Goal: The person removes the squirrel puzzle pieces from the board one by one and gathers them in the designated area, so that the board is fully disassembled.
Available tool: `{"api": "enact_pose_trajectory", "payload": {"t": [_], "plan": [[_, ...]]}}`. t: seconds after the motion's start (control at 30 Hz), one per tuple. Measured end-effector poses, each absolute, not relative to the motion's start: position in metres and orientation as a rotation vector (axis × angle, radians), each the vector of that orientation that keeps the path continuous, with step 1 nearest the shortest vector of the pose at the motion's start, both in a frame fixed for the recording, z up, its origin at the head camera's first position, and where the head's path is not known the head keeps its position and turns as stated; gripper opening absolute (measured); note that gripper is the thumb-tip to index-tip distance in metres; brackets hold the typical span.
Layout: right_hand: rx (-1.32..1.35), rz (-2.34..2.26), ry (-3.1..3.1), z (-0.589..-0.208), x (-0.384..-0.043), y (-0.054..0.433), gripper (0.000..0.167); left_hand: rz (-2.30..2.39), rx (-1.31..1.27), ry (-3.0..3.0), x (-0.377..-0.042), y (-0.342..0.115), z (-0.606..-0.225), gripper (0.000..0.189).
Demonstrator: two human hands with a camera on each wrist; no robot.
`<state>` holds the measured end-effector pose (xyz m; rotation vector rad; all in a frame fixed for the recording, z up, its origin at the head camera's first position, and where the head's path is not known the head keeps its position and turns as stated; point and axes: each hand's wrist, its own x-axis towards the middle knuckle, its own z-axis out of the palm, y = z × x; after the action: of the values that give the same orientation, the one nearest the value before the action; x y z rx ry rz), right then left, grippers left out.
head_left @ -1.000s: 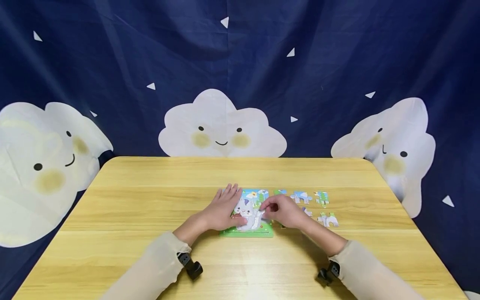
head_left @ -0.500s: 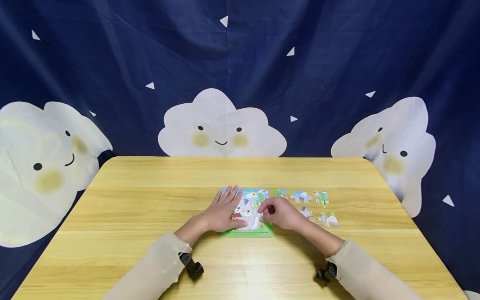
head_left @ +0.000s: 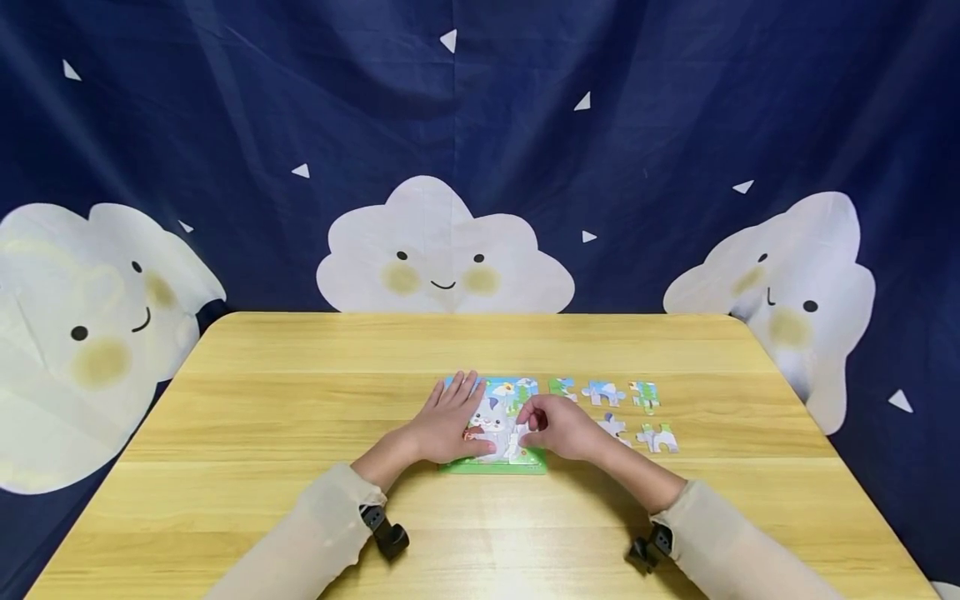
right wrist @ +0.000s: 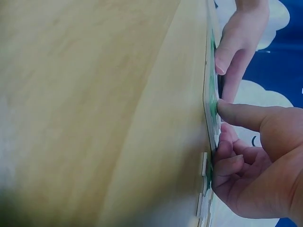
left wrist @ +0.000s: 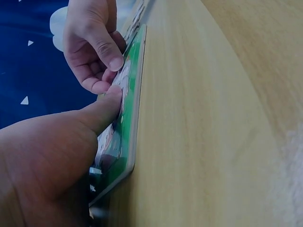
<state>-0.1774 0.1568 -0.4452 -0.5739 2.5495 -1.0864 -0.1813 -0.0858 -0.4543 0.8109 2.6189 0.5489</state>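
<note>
A jigsaw puzzle with a white cat picture and a green border lies flat on the table. My left hand rests over its left side with fingers spread, the thumb across the cat's lower body. From the right, my right hand reaches onto the puzzle with bent fingers, gripping a pale puzzle piece at the cat's tail area. That piece is mostly covered by the hand. In the right wrist view, the right thumb bears on the green border while the other fingers curl beside it.
Loose puzzle pieces lie to the right: a green one, a sky-blue one and a tree one at the back, with more pieces nearer. The wooden table ends at a blue cloud-print curtain.
My right hand has shifted slightly left and down over the puzzle's right side, and the pale piece now lies lower against the picture. My left hand stays nearly still.
</note>
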Motion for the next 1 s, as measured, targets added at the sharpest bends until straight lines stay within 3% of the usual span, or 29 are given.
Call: {"api": "enact_pose_trajectory", "payload": {"t": [1.0], "plan": [[-0.663,-1.242,2.434,-0.4411,-0.1731,0.1625,0.022,0.567,0.813,2.625,-0.1819,-0.0859,-0.4579,0.098]]}}
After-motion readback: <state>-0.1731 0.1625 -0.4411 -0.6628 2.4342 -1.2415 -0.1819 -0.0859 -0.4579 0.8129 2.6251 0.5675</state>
